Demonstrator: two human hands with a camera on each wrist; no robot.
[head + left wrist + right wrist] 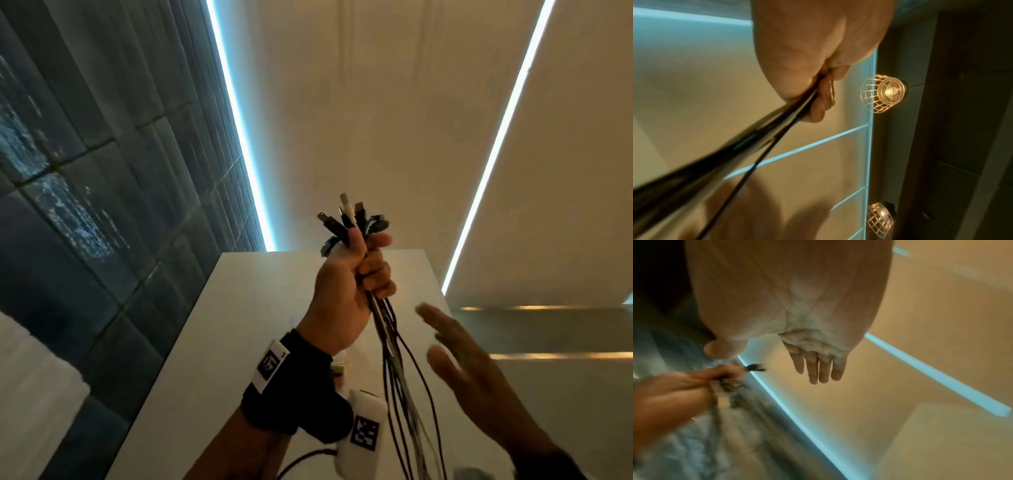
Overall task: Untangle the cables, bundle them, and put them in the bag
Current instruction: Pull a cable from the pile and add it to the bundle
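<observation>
My left hand (356, 274) is raised high and grips a bunch of several cables (397, 359) just below their plugs (346, 219), which stick up out of the fist. The strands, dark and pale, hang straight down past the wrist camera. In the left wrist view the cables (731, 152) run from the curled fingers (822, 100) down to the lower left. My right hand (479, 370) is to the right of the hanging strands, blurred, fingers straight and spread, holding nothing. The right wrist view shows those straight fingers (818, 368) and the left fist (694, 386) with the cables. No bag is in view.
The head camera looks upward at a beige ceiling with two lit strips (239, 126), a dark tiled wall (85, 171) on the left and a white cabinet top (260, 308) behind the hands. Two caged wall lamps (884, 93) show in the left wrist view.
</observation>
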